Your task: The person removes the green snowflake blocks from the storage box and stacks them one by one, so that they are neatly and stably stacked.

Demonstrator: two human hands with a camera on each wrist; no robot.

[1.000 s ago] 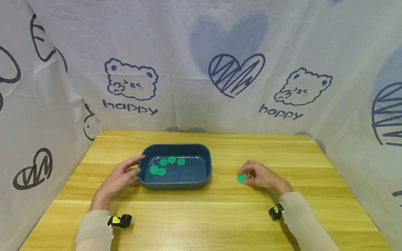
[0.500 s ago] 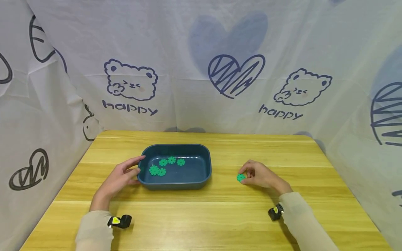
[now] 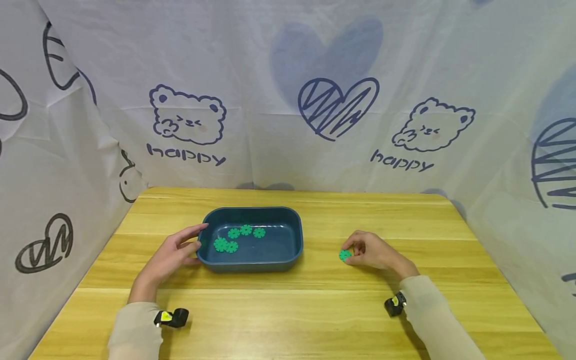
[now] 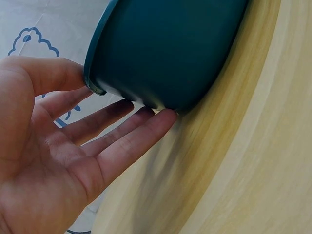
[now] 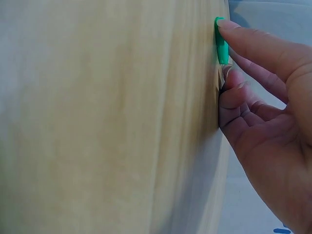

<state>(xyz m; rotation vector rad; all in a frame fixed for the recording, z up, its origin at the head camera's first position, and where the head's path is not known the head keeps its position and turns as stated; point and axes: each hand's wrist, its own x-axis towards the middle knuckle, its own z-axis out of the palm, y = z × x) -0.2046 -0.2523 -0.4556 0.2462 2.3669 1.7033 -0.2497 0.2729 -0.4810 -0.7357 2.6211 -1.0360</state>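
Note:
A dark blue-green rectangular tub [image 3: 252,265] stands on the table left of centre. Several green snowflake discs [image 3: 259,233] lie inside it, most of them toward its left half. At the tub's left end is my left hand [image 3: 173,255]; in the left wrist view the thumb [image 4: 58,73] touches the rim, and fairly straight fingers [image 4: 141,136] rest against the outer wall. Right of the tub, my right hand [image 3: 371,250] pinches one green snowflake disc [image 3: 345,255] between thumb and forefinger, low at the tabletop. The right wrist view has this disc [image 5: 222,44] edge-on, by the thumb tip.
The wooden table [image 3: 288,320] runs under both arms. Behind it and at both sides hangs a white cloth [image 3: 270,150] printed with bears and hearts. Each wrist carries a small black camera, the left one [image 3: 173,317] above the tabletop.
Almost nothing differs: the right hand and its snowflake disc have shifted very slightly left. The left hand, the tub and the discs in it stay in place.

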